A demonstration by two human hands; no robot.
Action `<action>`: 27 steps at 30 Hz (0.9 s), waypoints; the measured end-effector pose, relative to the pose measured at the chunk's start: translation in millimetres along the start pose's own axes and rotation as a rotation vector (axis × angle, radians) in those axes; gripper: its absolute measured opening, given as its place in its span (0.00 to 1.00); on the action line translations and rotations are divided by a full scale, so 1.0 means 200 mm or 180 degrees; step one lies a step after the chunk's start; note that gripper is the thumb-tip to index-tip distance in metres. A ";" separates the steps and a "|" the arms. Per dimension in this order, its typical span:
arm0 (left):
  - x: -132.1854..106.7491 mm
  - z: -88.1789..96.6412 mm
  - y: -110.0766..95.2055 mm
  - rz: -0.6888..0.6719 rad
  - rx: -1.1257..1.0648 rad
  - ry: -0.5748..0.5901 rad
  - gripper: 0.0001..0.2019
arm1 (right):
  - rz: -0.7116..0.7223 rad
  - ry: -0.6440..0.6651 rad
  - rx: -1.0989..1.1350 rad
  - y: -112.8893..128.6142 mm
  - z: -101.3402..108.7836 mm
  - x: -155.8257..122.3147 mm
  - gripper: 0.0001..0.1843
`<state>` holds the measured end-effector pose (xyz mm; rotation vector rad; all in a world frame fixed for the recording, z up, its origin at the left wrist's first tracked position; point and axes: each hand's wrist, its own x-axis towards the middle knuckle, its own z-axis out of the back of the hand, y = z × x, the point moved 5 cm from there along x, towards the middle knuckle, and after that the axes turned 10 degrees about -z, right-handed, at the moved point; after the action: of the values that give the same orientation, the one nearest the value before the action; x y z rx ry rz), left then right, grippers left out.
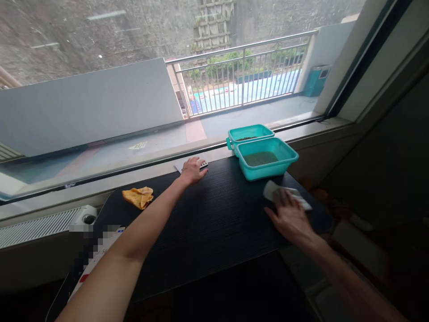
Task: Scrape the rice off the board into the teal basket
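Observation:
My left hand (193, 170) reaches to the far edge of the black ribbed table (208, 223) and lies flat, fingers stretched, on a small white card-like object (181, 166) by the window sill. My right hand (291, 218) rests palm down at the table's right side, fingers spread over a white cloth (272, 189) that lies on a flat white object (303, 203). Just beyond the right hand stands a teal basin (284, 162) with greenish granules inside. A second teal basin (250, 133) sits behind it on the sill.
A crumpled yellow cloth (138, 197) lies at the table's back left. White papers (100, 255), partly blurred, lie at the near left corner. A radiator grille (36, 228) and a white round device (86, 217) are at left. A large window (134, 89) spans the back.

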<state>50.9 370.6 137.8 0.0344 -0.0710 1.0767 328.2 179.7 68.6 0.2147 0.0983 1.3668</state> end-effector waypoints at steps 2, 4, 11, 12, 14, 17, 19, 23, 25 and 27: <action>-0.02 -0.09 0.14 0.0390 0.0010 0.0176 0.28 | 0.0653 0.0257 0.0034 0.26 -0.07 -0.05 0.31; -0.03 -0.15 0.24 0.0612 -0.0002 0.0346 0.31 | 0.1223 0.0465 0.0072 0.51 -0.12 -0.03 0.31; -0.08 -0.18 0.36 0.0372 0.0078 0.0456 0.23 | 0.0861 0.0258 -0.0053 0.90 -0.12 0.56 0.24; -0.09 -0.17 0.37 0.0280 0.0117 0.0462 0.20 | 0.0954 0.0294 -0.0043 0.93 -0.13 0.59 0.24; -0.12 -0.17 0.38 0.0124 0.0199 0.0486 0.17 | 0.1208 0.0400 -0.0016 0.98 -0.16 0.61 0.24; -0.16 -0.14 0.41 0.0055 0.0317 0.0401 0.12 | 0.1203 0.0422 -0.0032 0.97 -0.15 0.72 0.24; -0.19 -0.10 0.47 0.0141 0.0397 0.0187 0.10 | 0.0875 0.0290 -0.0076 0.96 -0.13 0.86 0.23; -0.21 0.05 0.61 0.0587 0.0560 -0.0359 0.17 | 0.0573 0.0089 -0.0077 1.18 -0.16 1.05 0.23; -0.20 0.11 0.65 0.0778 0.0612 -0.0534 0.19 | 0.0813 0.0083 -0.0011 1.36 -0.22 1.02 0.23; -0.16 0.12 0.66 0.0858 0.0630 -0.0603 0.20 | 0.1167 0.0082 0.0066 1.48 -0.27 0.92 0.24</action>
<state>-80.2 403.9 158.4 0.3128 -0.1428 1.3452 70.5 419.1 88.5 0.2405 0.0978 1.7344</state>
